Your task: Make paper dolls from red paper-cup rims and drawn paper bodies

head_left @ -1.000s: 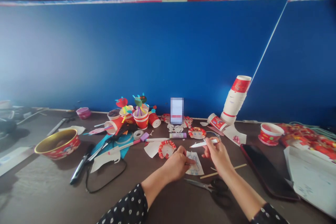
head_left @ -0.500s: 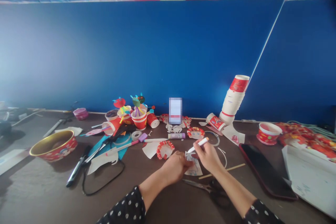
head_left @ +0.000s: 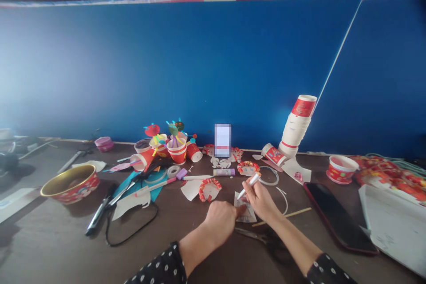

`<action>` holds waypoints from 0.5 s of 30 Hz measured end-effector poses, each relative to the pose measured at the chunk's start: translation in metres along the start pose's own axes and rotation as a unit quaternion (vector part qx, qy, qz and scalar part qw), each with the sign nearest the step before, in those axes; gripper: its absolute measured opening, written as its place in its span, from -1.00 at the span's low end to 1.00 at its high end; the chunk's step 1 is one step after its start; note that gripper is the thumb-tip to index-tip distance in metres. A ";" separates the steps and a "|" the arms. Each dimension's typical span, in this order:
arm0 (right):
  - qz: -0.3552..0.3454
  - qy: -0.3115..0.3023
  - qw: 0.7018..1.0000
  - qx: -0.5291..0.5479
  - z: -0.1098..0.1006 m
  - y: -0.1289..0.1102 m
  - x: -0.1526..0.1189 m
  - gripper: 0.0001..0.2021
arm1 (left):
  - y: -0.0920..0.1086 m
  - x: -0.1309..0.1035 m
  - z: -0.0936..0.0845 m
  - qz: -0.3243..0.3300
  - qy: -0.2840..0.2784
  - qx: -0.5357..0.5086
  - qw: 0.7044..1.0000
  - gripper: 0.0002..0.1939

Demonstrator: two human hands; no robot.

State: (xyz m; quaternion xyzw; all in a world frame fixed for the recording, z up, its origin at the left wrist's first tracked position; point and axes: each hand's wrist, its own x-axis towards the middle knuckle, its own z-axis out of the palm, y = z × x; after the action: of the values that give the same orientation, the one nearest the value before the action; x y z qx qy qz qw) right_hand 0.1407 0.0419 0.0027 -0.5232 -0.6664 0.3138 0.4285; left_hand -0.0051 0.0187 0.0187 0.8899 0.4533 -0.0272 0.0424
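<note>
My right hand (head_left: 261,199) is closed around a white marker (head_left: 249,186), with its tip slanting down to the left at the top of a small piece of paper (head_left: 248,216). Faint drawn lines show on that paper. My left hand (head_left: 222,218) lies at the paper's left edge, fingers mostly curled and one finger pressing on the sheet; its fingertips are partly hidden. Scissors (head_left: 250,233) rest on the table just below the paper, their handles in the shade of my right forearm. A thin wooden stick (head_left: 297,212) passes under that forearm.
Ahead lie red-edged paper faces (head_left: 209,190), a glue stick (head_left: 223,172) and an upright phone (head_left: 222,140). Cups with paper figures (head_left: 176,153) and a gold-lined bowl (head_left: 71,186) are left. A leaning cup stack (head_left: 296,126) and a dark phone (head_left: 339,217) are right.
The marker has turned steeper in my right hand, and its tip has shifted slightly down. My left hand has slid a little down and left, with one finger now stretched over the paper.
</note>
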 end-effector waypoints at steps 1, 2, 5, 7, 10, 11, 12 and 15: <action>-0.006 -0.003 1.000 -0.013 0.000 -0.001 0.000 -0.69 | 0.001 -0.001 0.000 -0.005 -0.006 0.002 1.000 -0.66; -0.013 -0.007 1.000 -0.023 -0.001 -0.001 0.000 -0.70 | 0.002 -0.001 -0.001 -0.006 -0.008 0.005 1.000 -0.64; -0.040 -0.008 0.998 -0.053 -0.003 -0.002 0.000 -0.74 | 0.003 -0.001 0.000 0.002 -0.014 0.022 1.000 -0.60; -0.057 -0.007 0.995 -0.082 -0.004 -0.002 0.000 -0.76 | 0.003 -0.001 0.002 0.008 -0.018 0.032 0.999 -0.57; -0.068 -0.014 0.991 -0.113 -0.005 -0.003 0.000 -0.76 | 0.003 0.000 0.004 0.013 -0.017 0.040 0.999 -0.55; -0.069 -0.018 0.990 -0.118 -0.005 -0.004 0.000 -0.77 | 0.004 0.000 0.005 0.014 -0.016 0.041 0.999 -0.55; -0.070 -0.022 0.990 -0.122 -0.006 -0.004 0.000 -0.77 | 0.004 0.000 0.005 0.016 -0.016 0.043 0.999 -0.55; -0.078 -0.030 0.987 -0.138 -0.005 -0.006 0.000 -0.77 | 0.004 0.001 0.005 0.019 -0.018 0.045 0.999 -0.55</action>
State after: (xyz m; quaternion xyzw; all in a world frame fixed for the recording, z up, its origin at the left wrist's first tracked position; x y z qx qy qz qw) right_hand 0.1431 0.0402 0.0098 -0.5137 -0.7549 0.2002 0.3552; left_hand -0.0015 0.0162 0.0135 0.8987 0.4340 -0.0623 0.0110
